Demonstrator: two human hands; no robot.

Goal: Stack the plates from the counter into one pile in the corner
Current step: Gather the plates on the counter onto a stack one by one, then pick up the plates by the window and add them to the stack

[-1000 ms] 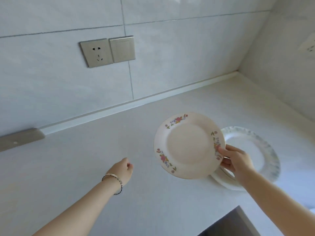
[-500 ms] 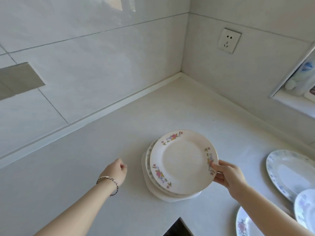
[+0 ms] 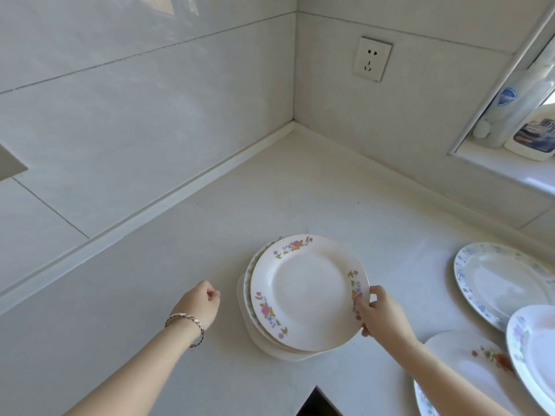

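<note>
Right fingers: with the thumb above and the fingers (image 3: 364, 331) below, the right hand (image 3: 383, 315) pinches the right rim of the floral plate (image 3: 306, 291).
Left fingers: curled into the left hand (image 3: 199, 304), holding nothing, just left of the pile (image 3: 255, 333). One bracelet (image 3: 186, 321) is on the wrist.
Floral plate: one, topmost on the pile and offset rightward. I cannot tell whether it lies fully down.
Pile: on the counter (image 3: 150, 280), out from the wall corner. At least two rims show underneath; the exact count is hidden.
Other plates: four at the right, apart from the pile. They are a blue-rimmed plate (image 3: 492, 280), a lilac-patterned plate (image 3: 537, 349), a red-flowered plate (image 3: 459, 364) and a bottom sliver (image 3: 422, 400). Several are overlapped or cut off.
Writing: two bottles (image 3: 533, 133) with blurred, unreadable labels.
Socket (image 3: 372, 59): one.
</note>
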